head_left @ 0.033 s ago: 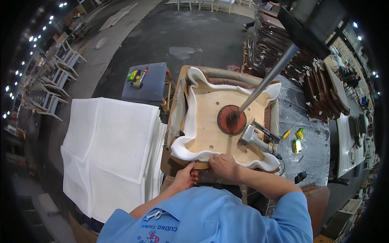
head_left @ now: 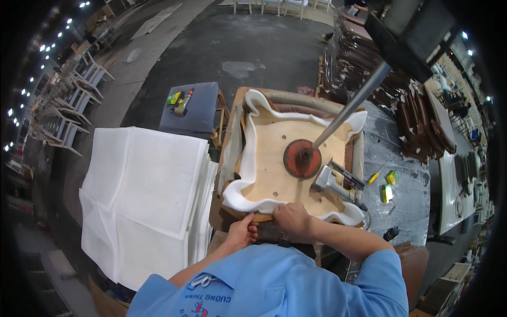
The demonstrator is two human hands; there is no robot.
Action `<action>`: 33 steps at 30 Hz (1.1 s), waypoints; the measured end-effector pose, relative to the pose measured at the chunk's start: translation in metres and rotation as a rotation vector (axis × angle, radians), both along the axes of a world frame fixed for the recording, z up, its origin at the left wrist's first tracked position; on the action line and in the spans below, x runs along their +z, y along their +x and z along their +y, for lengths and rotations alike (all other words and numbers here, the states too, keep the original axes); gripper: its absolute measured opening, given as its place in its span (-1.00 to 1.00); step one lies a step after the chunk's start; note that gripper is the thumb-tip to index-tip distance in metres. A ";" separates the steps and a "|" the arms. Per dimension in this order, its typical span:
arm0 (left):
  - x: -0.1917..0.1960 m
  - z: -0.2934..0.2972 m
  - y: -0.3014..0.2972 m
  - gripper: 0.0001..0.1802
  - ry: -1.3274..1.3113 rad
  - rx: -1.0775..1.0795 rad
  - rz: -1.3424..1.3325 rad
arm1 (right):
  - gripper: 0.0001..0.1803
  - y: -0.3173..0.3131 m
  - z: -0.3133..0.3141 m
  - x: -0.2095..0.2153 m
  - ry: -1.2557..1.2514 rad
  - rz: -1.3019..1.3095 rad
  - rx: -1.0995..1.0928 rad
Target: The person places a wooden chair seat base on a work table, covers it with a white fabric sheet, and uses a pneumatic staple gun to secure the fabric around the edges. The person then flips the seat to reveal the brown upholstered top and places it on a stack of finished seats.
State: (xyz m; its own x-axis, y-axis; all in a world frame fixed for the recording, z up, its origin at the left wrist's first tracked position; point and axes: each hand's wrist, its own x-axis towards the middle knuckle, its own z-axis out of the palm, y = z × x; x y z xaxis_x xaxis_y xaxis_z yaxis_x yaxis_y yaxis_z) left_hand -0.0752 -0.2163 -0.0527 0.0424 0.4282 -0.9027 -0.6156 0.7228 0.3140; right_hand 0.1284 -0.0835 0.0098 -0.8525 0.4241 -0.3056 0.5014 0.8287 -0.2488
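A pale wooden seat panel [head_left: 269, 171] lies flat in front of me, ringed by white foam padding [head_left: 240, 201] that curls up along its edges. Brown cover material [head_left: 263, 217] shows under the foam at the near side. My left hand [head_left: 243, 231] is closed at that near edge, thumb and fingers pinching the brown cover. Just right of it, my right hand [head_left: 294, 220] has its fingers curled down over the same edge, gripping the cover against the foam; its fingertips are partly hidden. A staple gun [head_left: 334, 182] rests on the panel's right side.
A red round press plate [head_left: 293, 158] on a slanting metal rod [head_left: 355, 100] bears on the panel. White foam sheets [head_left: 153, 179] are stacked at left, beside a blue-grey padded seat [head_left: 193, 119] carrying tools. Brown covers [head_left: 422, 124], small boxes [head_left: 388, 193] and a yellow-handled tool [head_left: 374, 177] lie at right.
My right hand has shifted very slightly at the near edge. My left hand keeps its pinch, and the panel, press plate and staple gun stay where they were.
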 end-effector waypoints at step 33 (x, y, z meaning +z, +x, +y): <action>0.026 0.043 0.098 -0.15 -0.139 -0.321 -0.244 | -0.74 0.103 0.038 0.004 -0.148 -0.184 0.152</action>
